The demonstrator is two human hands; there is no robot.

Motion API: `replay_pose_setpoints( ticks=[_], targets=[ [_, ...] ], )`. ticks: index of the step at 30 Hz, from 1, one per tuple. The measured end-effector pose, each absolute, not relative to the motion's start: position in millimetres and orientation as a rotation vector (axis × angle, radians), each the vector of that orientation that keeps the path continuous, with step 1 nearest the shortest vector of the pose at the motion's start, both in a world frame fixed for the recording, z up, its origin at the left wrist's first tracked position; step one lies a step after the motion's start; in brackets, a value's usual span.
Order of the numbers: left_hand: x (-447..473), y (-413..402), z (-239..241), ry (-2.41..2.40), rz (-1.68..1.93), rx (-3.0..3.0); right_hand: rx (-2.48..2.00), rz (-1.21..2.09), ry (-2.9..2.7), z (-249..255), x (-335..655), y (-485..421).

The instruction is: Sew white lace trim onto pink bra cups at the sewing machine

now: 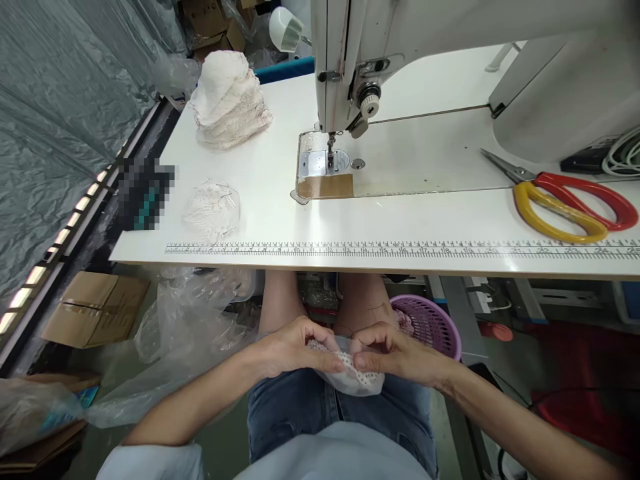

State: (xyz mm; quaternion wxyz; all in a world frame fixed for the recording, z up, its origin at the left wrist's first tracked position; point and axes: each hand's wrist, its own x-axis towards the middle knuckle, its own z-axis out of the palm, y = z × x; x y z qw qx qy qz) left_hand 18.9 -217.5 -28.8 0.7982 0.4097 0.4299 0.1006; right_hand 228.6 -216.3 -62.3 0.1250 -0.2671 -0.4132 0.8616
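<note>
Over my lap, below the table edge, both hands pinch one small white lace piece (356, 379). My left hand (293, 348) grips its left side with curled fingers. My right hand (395, 350) holds its right side, thumb pressed against the fingers. A white sewing machine (345, 60) stands on the white table (280, 220), its needle and presser foot (331, 155) over the metal plate. A tall stack of white lace pieces (229, 100) sits at the back left, and a flat lace piece (211, 210) lies nearer the front edge.
Scissors with red and yellow handles (565, 200) lie at the right. A ruler strip (400, 249) runs along the table's front edge. Under the table are a purple basket (433, 323), clear plastic bags (185, 327) and a cardboard box (95, 308). Plastic sheeting (55, 107) hangs at left.
</note>
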Motion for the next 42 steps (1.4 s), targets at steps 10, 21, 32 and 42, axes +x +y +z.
replay_pose_setpoints(
  ticks=[10, 21, 32, 42],
  targets=[
    [28, -195, 38, 0.675, 0.293, 1.210, -0.357, 2.172, -1.591, -28, 252, -197],
    [31, -149, 67, 0.884, 0.248, 1.319, -0.575, 0.757, -1.746, -26, 221, -177],
    [29, -126, 68, 0.914, 0.176, 1.254, -0.632, 0.697, -2.072, -6, 238, -152],
    [11, -48, 90, 1.110, 0.213, 1.642, -0.639, 0.044, -2.228, 19, 226, -94]
  ],
)
